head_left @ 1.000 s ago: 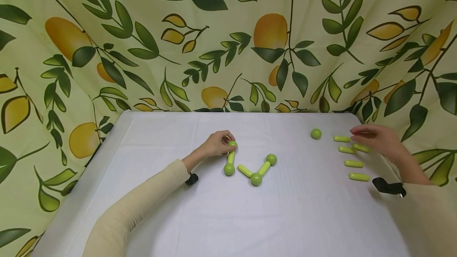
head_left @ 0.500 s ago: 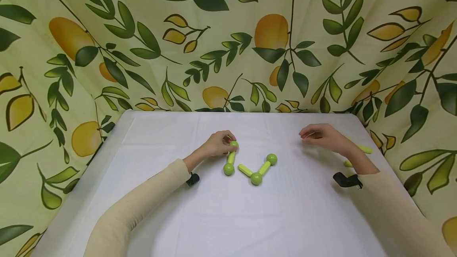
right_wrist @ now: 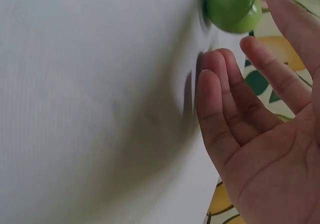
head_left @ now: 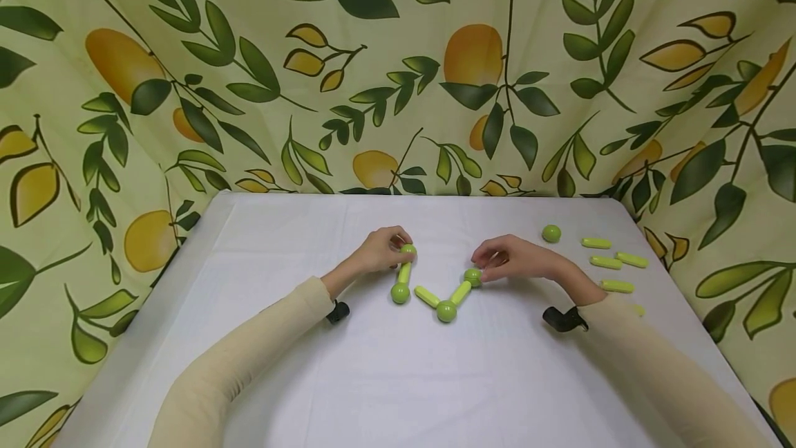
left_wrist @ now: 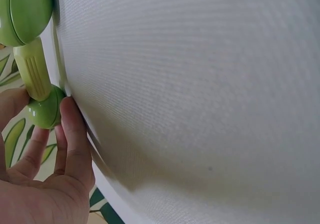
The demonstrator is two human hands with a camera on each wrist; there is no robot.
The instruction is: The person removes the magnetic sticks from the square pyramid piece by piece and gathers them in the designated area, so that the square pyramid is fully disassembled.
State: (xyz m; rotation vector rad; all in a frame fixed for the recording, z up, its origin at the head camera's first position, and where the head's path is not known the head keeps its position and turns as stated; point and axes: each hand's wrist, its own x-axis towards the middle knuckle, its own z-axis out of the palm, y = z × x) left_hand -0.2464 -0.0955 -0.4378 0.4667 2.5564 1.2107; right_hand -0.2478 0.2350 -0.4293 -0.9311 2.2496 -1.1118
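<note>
My left hand (head_left: pixel 377 252) pinches the far green ball (left_wrist: pixel 46 111) of a straight piece: a pale green stick (left_wrist: pixel 34 69) with a ball at each end, the near one (head_left: pixel 400 293) toward me. To its right lies a V-shaped piece, with a bottom ball (head_left: pixel 446 311), a bare-ended left stick (head_left: pixel 426 297) and a right stick (head_left: pixel 460 293) capped by a ball (head_left: pixel 472 277). My right hand (head_left: pixel 519 258) is beside that capping ball, thumb and fingers spread around its far right side. In the right wrist view, the fingers are relaxed, just short of a green ball (right_wrist: pixel 233 7).
A loose green ball (head_left: pixel 551 234) lies at the back right of the white table (head_left: pixel 373 379). Several loose sticks (head_left: pixel 606 263) are near it, one mostly hidden behind the right sleeve (head_left: pixel 659 358). A leaf-and-fruit curtain (head_left: pixel 398 75) hangs behind the table.
My right hand has travelled left from over the loose sticks, past the loose ball, to the V-shaped piece. The left hand keeps its hold, nearly still.
</note>
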